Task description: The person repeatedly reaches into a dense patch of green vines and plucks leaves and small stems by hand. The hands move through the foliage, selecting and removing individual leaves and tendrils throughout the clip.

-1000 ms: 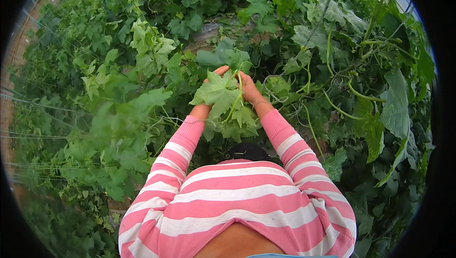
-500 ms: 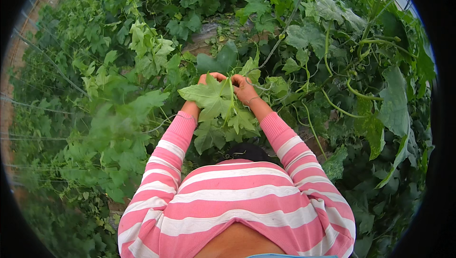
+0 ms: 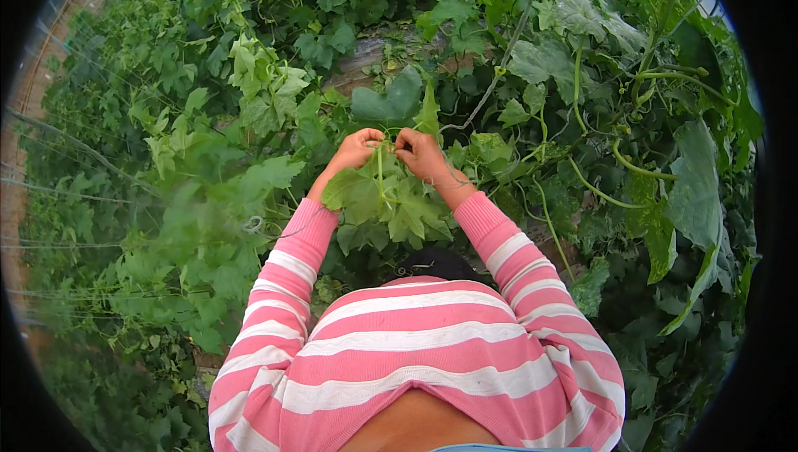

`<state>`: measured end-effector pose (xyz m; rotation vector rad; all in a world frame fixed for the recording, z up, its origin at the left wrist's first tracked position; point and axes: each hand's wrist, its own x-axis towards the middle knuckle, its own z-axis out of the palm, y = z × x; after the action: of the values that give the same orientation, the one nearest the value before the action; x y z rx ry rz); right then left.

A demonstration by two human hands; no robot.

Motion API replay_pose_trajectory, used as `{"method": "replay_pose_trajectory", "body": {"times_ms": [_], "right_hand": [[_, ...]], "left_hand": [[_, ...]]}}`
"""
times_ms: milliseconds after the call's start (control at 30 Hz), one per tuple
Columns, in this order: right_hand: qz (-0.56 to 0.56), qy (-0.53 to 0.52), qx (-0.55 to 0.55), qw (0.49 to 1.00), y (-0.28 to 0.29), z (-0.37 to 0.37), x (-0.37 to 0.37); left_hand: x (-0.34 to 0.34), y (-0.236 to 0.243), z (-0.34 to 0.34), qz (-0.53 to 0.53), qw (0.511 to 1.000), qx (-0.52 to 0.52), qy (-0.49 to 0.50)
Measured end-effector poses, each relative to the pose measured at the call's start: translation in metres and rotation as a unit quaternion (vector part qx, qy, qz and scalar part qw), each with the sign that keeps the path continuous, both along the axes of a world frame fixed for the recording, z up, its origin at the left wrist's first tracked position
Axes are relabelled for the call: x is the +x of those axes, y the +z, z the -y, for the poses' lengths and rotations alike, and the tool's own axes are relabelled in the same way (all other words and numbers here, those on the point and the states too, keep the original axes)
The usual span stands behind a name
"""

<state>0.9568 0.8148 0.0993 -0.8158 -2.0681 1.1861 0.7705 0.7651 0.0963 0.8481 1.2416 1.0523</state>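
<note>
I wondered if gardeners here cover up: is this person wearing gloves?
No, the left hand and the right hand are both bare as they pinch the vine stem above the leaves.

A bunch of broad, lobed green leaves (image 3: 386,202) hangs downward from pale stems gathered at its top, held between both hands, in front of the pink-striped chest.

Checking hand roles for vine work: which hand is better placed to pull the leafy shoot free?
Probably the right hand: its fingers pinch the stem top above the leaf cluster. The left hand grips beside it, likely steadying.
</note>
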Motion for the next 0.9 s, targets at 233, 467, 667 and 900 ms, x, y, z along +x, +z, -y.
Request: {"method": "replay_pose_trajectory", "body": {"times_ms": [233, 467, 667, 900], "right_hand": [[0.020, 0.016, 0.016, 1.000, 0.001, 0.001, 0.001], [-0.007, -0.019, 0.008, 1.000, -0.004, 0.000, 0.006], [-0.010, -0.028, -0.002, 1.000, -0.015, -0.006, 0.003], [0.003, -0.017, -0.084, 0.996, -0.028, -0.015, -0.008]], "left_hand": [[0.002, 0.020, 0.004, -0.145, 0.989, -0.031, -0.026], [0.004, 0.035, 0.009, -0.225, 0.968, 0.041, 0.102], [-0.003, 0.058, 0.012, -0.384, 0.880, 0.276, -0.038], [0.021, 0.049, -0.003, -0.109, 0.963, 0.247, -0.026]]}}
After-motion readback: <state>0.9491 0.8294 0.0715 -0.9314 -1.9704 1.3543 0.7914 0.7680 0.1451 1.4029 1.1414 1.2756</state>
